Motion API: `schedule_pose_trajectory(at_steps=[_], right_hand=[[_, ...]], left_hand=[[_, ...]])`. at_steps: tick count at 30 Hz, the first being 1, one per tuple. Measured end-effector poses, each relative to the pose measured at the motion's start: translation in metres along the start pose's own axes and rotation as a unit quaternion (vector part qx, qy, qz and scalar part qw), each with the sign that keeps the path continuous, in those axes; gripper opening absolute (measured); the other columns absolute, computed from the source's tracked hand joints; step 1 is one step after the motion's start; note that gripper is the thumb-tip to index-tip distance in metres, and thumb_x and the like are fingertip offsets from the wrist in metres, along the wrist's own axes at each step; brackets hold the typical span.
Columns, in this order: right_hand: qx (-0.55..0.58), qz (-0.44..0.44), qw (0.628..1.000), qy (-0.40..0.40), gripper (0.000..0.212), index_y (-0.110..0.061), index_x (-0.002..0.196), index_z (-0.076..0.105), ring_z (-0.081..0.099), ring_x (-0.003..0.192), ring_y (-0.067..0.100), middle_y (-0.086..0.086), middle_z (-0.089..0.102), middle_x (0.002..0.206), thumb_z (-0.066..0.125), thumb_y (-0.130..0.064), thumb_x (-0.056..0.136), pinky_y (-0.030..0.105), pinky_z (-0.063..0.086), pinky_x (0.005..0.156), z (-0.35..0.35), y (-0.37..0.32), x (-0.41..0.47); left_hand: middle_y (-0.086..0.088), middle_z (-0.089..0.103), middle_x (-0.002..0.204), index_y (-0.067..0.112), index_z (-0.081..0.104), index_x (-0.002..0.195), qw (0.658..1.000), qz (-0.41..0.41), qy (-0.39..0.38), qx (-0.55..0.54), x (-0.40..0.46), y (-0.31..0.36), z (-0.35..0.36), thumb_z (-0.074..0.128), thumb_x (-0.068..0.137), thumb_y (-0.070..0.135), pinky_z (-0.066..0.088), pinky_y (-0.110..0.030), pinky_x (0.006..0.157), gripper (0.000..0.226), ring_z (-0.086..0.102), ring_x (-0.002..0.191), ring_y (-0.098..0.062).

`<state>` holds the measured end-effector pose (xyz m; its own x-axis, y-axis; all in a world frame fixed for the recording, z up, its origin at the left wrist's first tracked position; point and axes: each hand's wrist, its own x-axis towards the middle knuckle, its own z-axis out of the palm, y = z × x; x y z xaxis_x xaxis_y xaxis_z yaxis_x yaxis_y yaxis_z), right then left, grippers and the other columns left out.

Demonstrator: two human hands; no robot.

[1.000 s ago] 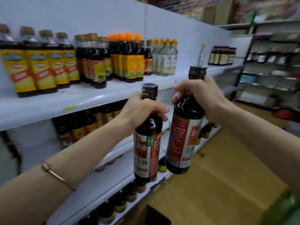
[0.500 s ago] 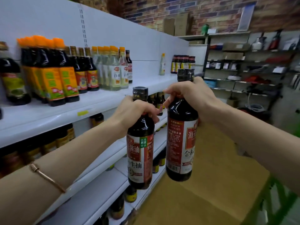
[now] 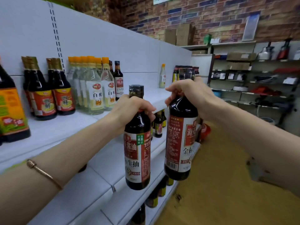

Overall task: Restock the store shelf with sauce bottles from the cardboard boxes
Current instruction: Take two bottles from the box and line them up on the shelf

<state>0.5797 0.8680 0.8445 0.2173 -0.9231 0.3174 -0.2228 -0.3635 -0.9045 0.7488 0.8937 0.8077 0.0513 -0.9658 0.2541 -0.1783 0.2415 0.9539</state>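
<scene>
My left hand (image 3: 129,109) grips the neck of a dark soy sauce bottle (image 3: 137,153) with a red and white label, held upright in front of the white shelf (image 3: 68,127). Close beside it on the right, my right hand (image 3: 190,93) holds a second dark sauce bottle (image 3: 180,143) by its neck, slightly higher. Both bottles hang in the air off the shelf's front edge. On the top shelf stand dark bottles with red labels (image 3: 52,98), clear vinegar bottles with orange caps (image 3: 95,90) and a single dark bottle (image 3: 118,80). No cardboard box near my hands.
A bare stretch of the top shelf (image 3: 154,95) lies right of the vinegar bottles, with one small clear bottle (image 3: 162,77) further back. Lower shelves (image 3: 100,184) hold small dark bottles. A yellow-brown floor (image 3: 219,184) runs to the right. Grey racks (image 3: 253,88) stand against a brick wall.
The view has swung right along the shelf; the yellow-labelled and orange-capped dark bottles have slid out on the left. Both hands keep the same grip on their bottles.
</scene>
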Motion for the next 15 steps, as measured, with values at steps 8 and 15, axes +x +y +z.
schedule_pose_trajectory(at_steps=[8,15], right_hand=[[0.023,-0.055,0.995,-0.076,0.022,-0.007,0.064,0.063,0.067,0.066,0.021,0.009,0.075,0.072,0.067,-0.021,0.080,0.034,0.055,0.077,-0.037,0.025,0.144],[0.043,-0.080,0.984,-0.155,0.022,-0.006,0.064,0.064,0.064,0.057,0.017,0.010,0.074,0.072,0.066,-0.021,0.081,0.032,0.054,0.072,-0.067,0.040,0.265]], left_hand=[[-0.012,0.069,0.063,0.002,0.056,0.058,0.997,0.006,0.072,0.031,0.125,0.001,0.032,0.064,0.074,0.003,0.054,-0.023,0.062,0.019,0.065,0.057,-0.018],[-0.011,0.070,0.069,0.000,0.063,0.070,0.988,-0.005,0.149,0.045,0.235,0.018,0.055,0.063,0.075,0.008,0.051,-0.021,0.056,0.010,0.064,0.058,-0.017]])
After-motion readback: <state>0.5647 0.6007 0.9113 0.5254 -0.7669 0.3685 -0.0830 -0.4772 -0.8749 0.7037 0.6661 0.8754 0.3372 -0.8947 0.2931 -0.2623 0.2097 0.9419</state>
